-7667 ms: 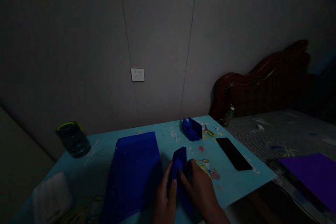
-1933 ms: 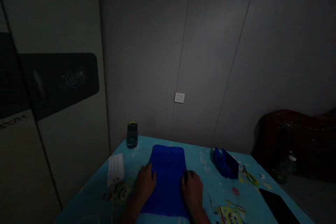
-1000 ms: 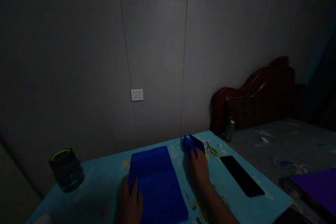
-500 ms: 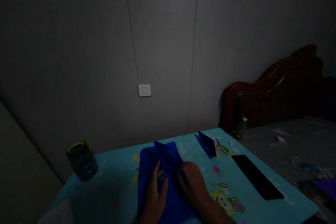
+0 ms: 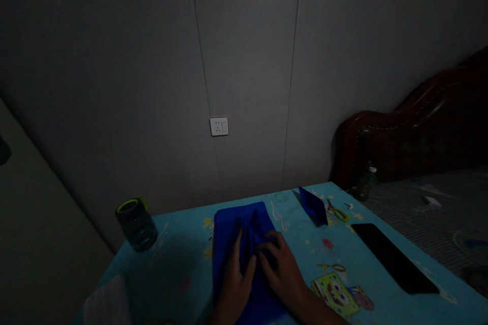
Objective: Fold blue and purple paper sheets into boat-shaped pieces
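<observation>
Low in the middle of the head view, a folded blue paper (image 5: 256, 224) stands up in peaks over a flat blue sheet (image 5: 229, 219). My left hand (image 5: 237, 280) grips the folded paper from the left, its thumb and fingers on either side of the near part. From the right, my right hand (image 5: 279, 265) pinches the same paper with bent fingers. Its lower folds are partly hidden by my fingers, and the light is dim. Farther back on the right stands another folded blue paper (image 5: 313, 207), untouched.
The table's light-blue printed cover (image 5: 183, 244) carries a dark cup with a yellow-green rim (image 5: 137, 231), yellow-handled scissors or pliers (image 5: 338, 214), a flat black slab (image 5: 392, 256) and something whitish (image 5: 107, 302). A wall rises behind. On the right are a bed headboard (image 5: 381, 137) and a bottle (image 5: 368, 184).
The view has shifted, so things sit farther right. The folded paper has turned from leaning left to standing more upright between my hands, and my right hand's fingers have spread around its side.
</observation>
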`<move>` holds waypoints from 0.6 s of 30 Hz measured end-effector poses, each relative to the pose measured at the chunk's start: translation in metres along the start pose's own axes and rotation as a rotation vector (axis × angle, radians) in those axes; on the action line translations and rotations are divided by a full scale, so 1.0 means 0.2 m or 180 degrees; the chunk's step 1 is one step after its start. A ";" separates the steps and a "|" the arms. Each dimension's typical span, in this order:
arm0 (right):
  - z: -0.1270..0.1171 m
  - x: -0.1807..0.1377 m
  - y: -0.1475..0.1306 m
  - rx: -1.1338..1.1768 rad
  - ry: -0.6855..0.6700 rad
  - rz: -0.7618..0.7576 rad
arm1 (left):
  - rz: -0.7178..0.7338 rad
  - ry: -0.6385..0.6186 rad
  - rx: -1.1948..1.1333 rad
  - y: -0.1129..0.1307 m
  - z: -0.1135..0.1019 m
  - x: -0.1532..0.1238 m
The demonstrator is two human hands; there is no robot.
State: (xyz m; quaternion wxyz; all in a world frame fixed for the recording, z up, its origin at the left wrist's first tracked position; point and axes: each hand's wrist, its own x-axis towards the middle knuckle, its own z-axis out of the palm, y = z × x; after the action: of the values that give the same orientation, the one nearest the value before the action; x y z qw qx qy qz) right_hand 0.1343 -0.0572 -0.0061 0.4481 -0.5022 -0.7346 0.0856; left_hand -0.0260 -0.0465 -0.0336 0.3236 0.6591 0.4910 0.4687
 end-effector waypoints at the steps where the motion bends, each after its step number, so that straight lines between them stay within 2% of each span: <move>1: 0.01 0.01 0.02 0.0008 0.0053 0.0117 | 0.0082 -0.0114 0.0093 0.01 0.00 -0.01; 4: 0.03 0.01 0.07 0.0070 0.0065 0.0300 | 0.0260 -0.0361 0.0354 0.02 0.02 -0.04; 8: 0.05 0.00 0.12 0.0096 -0.0018 0.0397 | 0.0441 -0.0340 0.0511 0.01 0.04 -0.05; 11: 0.05 0.00 0.11 0.0264 -0.0053 0.0496 | 0.0504 -0.0141 0.0489 0.01 0.03 -0.04; 15: 0.04 0.01 0.08 0.0431 -0.0019 0.0398 | 0.0553 0.0284 0.0519 0.01 0.00 -0.01; 18: 0.04 0.01 0.06 0.0383 -0.0020 0.0301 | 0.0498 0.0362 0.0588 0.02 -0.01 0.01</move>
State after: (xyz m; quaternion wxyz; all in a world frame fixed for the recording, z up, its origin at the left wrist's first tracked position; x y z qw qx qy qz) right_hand 0.1358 -0.0480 -0.0169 0.4707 -0.5082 -0.7050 0.1523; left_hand -0.0265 -0.0465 -0.0281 0.1957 0.6948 0.4967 0.4819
